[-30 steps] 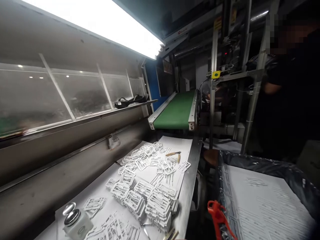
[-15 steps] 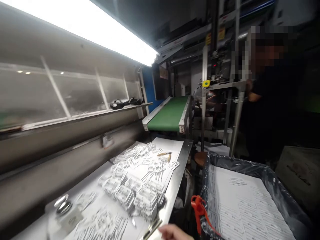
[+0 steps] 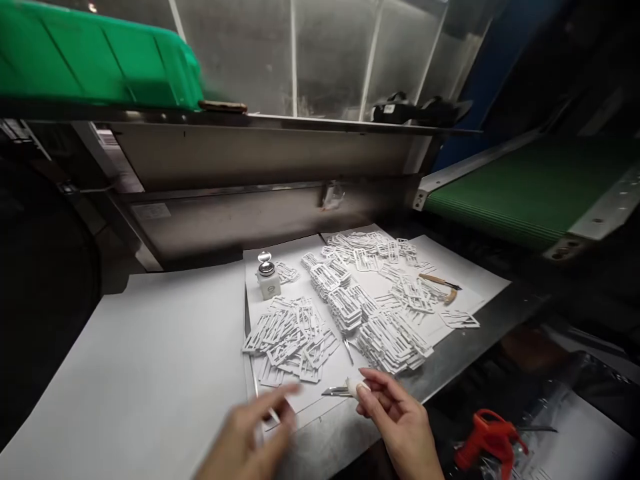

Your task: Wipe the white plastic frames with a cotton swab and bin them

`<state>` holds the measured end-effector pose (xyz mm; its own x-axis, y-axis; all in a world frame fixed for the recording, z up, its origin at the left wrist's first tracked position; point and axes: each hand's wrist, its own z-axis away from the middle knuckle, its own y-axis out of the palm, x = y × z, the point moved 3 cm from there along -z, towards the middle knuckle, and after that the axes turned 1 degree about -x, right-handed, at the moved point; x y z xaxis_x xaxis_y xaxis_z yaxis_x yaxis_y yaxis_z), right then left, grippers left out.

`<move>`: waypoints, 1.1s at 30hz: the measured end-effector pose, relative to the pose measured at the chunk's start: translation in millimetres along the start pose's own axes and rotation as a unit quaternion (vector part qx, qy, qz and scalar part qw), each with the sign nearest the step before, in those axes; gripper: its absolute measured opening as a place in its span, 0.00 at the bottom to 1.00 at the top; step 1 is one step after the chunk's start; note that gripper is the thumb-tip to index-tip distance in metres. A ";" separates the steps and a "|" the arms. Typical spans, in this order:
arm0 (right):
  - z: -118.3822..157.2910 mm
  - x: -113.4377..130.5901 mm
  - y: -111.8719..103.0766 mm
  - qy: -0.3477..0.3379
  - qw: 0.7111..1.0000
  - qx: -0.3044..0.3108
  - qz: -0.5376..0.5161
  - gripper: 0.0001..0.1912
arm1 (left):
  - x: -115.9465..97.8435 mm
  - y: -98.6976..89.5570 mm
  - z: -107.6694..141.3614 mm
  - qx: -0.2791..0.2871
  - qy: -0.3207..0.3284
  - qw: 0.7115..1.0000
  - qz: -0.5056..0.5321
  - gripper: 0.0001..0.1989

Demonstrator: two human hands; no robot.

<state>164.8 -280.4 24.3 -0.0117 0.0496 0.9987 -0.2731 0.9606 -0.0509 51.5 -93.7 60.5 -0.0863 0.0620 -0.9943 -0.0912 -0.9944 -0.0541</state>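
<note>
**Your view has dropped to the worktop and both hands have come in**

A second ago you were looking along the worktop (image 3: 465, 363) toward the green conveyor (image 3: 530, 190) and a person standing beyond it, with no hand of yours in sight. Half a second ago one hand showed at the bottom edge. Now you look down at the parts, the conveyor has slid off to 2 o'clock, and that person is out of view.

Your right hand (image 3: 400, 420) sits at 5 o'clock, its fingers (image 3: 373, 387) pinched shut on a small white piece (image 3: 356, 387) with a thin metal tool (image 3: 335, 391) pointing out to the left from it. I cannot tell whether piece and tool are one thing. Your left hand (image 3: 250, 433) is at 6 o'clock, blurred with motion, fingers spread and gripping nothing, the fingertips near the lower edge of the paper sheet (image 3: 320, 393).

The white plastic frames (image 3: 290, 333) lie just above your hands, a loose heap at 12 o'clock from the left hand and neater stacks (image 3: 390, 340) above the right. A small white bottle (image 3: 269, 280) stands behind the heap. A wooden-handled tool (image 3: 440, 283) lies well off at 2 o'clock, and an orange clamp (image 3: 483, 443) sits below the worktop edge at 4 o'clock.

Judging from this, the looking-around is over and your hands are placed for work on the frames.
</note>
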 end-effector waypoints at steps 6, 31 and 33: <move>-10.1 -15.6 29.0 0.037 0.996 0.069 0.039 0.25 | 56.3 -132.2 -39.1 -0.350 -0.147 0.879 -0.288 0.35; -41.9 23.5 44.8 -0.073 0.988 0.065 0.121 0.14 | 36.5 -60.6 -75.3 -0.161 -0.078 0.972 0.155 0.20; -44.3 27.6 46.9 -0.097 0.985 0.059 0.128 0.13 | 37.9 -51.0 -75.5 -0.121 -0.079 0.971 0.191 0.18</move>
<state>194.3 -221.9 49.4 -0.2753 0.2228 0.9352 -0.3470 0.8842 -0.3128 127.8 -47.2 18.7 -0.2207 -0.3228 -0.9204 0.2121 -0.9369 0.2778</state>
